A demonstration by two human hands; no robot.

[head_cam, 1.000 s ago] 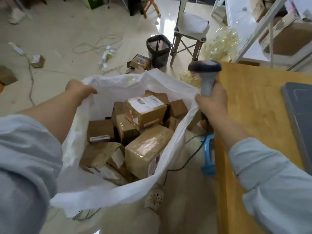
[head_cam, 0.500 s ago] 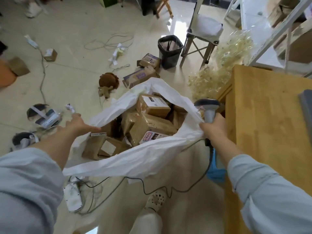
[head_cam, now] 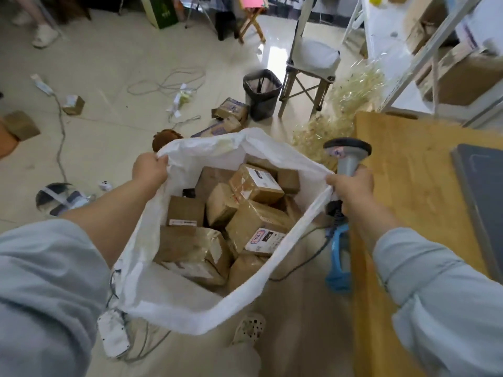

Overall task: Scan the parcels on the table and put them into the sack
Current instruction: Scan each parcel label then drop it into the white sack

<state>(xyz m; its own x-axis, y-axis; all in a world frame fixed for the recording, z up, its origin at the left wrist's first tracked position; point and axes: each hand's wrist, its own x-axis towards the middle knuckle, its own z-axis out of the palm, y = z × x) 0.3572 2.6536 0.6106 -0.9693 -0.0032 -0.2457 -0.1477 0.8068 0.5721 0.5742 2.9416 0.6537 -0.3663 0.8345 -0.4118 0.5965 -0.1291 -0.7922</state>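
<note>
A white sack (head_cam: 174, 295) stands open on the floor in front of me, holding several brown cardboard parcels (head_cam: 253, 221) with white labels. My left hand (head_cam: 149, 168) grips the sack's left rim. My right hand (head_cam: 351, 186) pinches the right rim and at the same time holds a grey barcode scanner (head_cam: 347, 156) upright by its handle. The scanner's black cable runs down beside the sack.
The wooden table (head_cam: 408, 186) lies to my right with a dark flat pad (head_cam: 484, 191) on it. On the floor beyond the sack lie loose parcels (head_cam: 231, 108), a black bin (head_cam: 261, 92), a folding stool (head_cam: 310, 66), cables and a heap of clear wrapping (head_cam: 343, 112). A blue stool (head_cam: 337, 257) stands by the table.
Both hands have lifted the sack's rim and pulled its mouth wider, so it now stands more upright. The parcels inside have shifted.
</note>
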